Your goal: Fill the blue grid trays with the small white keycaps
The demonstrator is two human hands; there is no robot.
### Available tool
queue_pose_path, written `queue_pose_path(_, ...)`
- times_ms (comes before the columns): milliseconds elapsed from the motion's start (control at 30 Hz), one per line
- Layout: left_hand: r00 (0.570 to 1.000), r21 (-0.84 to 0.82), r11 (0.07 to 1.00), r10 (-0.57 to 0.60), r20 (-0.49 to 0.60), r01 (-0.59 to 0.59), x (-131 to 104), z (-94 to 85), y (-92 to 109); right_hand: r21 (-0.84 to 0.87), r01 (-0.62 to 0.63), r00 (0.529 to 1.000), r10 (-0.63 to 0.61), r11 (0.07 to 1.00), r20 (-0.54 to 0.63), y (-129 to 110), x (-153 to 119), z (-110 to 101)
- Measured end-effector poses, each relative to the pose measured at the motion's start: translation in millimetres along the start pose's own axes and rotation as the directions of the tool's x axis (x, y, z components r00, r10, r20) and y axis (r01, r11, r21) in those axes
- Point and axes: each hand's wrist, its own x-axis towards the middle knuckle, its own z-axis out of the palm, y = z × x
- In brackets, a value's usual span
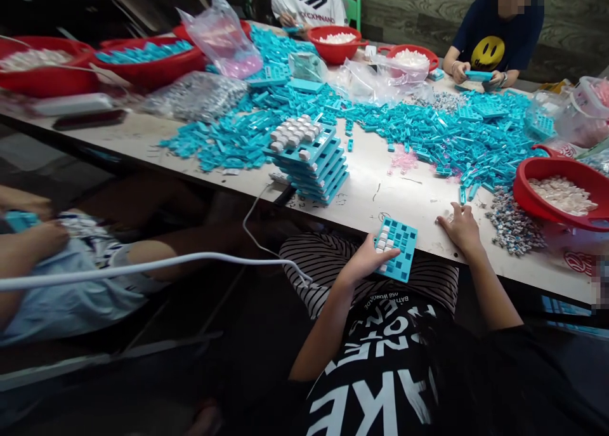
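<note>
My left hand (pixel 365 260) grips the near left edge of a blue plate (pixel 408 240) with rows of square holes. White cube-like caps (pixel 384 239) fill part of its left side, partly covered by my thumb. The plate is held tilted over my lap, by the table edge. My right hand (pixel 463 230) rests on the tabletop, thumb and fingers apart, with no held thing visible. Just beyond its fingertips lie small blue strips (pixel 463 195). To the left stands a stack of similar blue plates (pixel 323 172), its top one carrying white caps (pixel 295 131).
A large heap of blue parts (pixel 428 128) spreads over the white table (pixel 366 198). At right are a red basin (pixel 523 176) of white pieces and a pile of small metallic-looking parts (pixel 516 223). A white cable (pixel 190 258) crosses at left. Other people sit around.
</note>
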Motion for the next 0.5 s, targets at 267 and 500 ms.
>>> queue_pose_path(267, 0.958, 0.431, 0.856, 0.245, 0.150, -0.287, 23, -15.9, 27, -0.088, 0.076, 0.991, -0.065, 0.993, 0.118, -13, 8, -6)
queue_pose_path(500, 0.858, 0.664, 0.566, 0.452, 0.246, -0.489, 58, -13.9, 39, 0.076, -0.039, 0.999, 0.039, 0.996, 0.008, 11, 7, -23)
